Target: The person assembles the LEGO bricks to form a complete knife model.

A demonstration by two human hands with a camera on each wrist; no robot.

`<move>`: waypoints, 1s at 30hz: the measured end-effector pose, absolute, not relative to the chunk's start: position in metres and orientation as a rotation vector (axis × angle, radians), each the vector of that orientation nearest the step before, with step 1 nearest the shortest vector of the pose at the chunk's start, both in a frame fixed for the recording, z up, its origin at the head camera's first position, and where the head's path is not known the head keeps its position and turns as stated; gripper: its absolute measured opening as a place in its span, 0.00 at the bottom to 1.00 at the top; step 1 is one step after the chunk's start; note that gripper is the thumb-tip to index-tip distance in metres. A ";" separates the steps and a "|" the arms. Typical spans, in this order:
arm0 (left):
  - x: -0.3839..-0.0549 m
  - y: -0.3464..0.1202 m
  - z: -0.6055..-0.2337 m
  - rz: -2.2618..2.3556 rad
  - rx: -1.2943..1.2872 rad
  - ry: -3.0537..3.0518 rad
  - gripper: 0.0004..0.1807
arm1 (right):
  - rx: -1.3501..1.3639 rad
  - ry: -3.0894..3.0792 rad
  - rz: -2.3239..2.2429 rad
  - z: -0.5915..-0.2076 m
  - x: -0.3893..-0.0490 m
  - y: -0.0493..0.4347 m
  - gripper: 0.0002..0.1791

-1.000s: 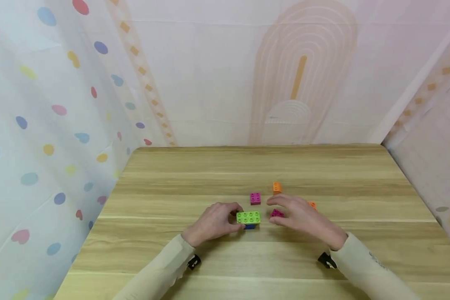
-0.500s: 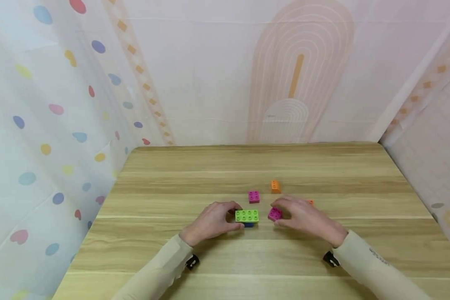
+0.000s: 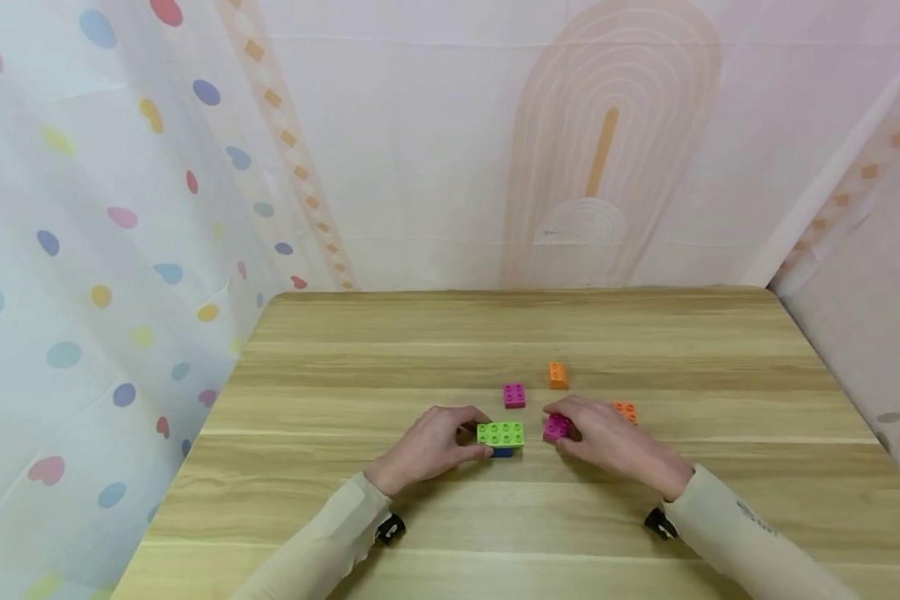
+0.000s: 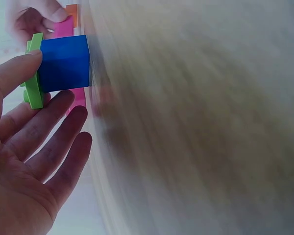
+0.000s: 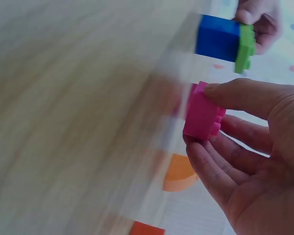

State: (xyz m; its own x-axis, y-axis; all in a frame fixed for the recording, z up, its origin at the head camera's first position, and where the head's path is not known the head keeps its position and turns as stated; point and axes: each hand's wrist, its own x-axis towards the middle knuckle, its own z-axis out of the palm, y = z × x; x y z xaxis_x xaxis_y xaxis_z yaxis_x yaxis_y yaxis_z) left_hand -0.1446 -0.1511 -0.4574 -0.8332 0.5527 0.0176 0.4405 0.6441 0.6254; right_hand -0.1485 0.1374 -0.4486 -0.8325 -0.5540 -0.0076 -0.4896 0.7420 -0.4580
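A lime-green brick (image 3: pixel 501 434) with two rows of studs sits on top of a blue brick (image 4: pixel 64 63). My left hand (image 3: pixel 437 446) pinches this stack from its left side, thumb on the green brick's near edge in the left wrist view. To the right, my right hand (image 3: pixel 607 437) grips a magenta brick (image 5: pixel 202 111) between thumb and fingers, its studs towards the palm in the right wrist view. That brick is tilted; whether it touches the table I cannot tell. The stack and the held magenta brick are a short gap apart.
Another magenta brick (image 3: pixel 514 396) lies beyond the stack. Behind the right hand are an orange brick with a curved side (image 3: pixel 558 375) and a darker orange brick (image 3: pixel 626 412). They rest on a wooden table (image 3: pixel 390 333), with a patterned curtain (image 3: pixel 420 167) behind it.
My right hand's thumb and fingers have closed round the magenta brick, which they stood around loosely before. My left hand stays at the green and blue stack.
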 end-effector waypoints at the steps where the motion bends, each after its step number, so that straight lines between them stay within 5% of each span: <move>1: -0.144 -0.151 -0.458 0.953 0.818 2.686 0.16 | -0.841 2.799 -0.693 -0.447 -0.147 0.138 0.24; 30: -0.143 -0.153 -0.455 0.980 0.853 2.678 0.15 | -1.187 2.738 -1.031 -0.429 -0.140 0.109 0.24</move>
State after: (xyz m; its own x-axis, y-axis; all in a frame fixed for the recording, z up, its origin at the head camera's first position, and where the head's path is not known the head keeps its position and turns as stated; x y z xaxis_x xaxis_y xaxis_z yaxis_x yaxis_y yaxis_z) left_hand -0.1430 -0.1527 -0.4546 -0.8234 0.5661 0.0395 0.4579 0.6218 0.6354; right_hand -0.1400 0.1087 -0.4290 -0.7170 -0.6471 0.2591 -0.6574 0.5041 -0.5601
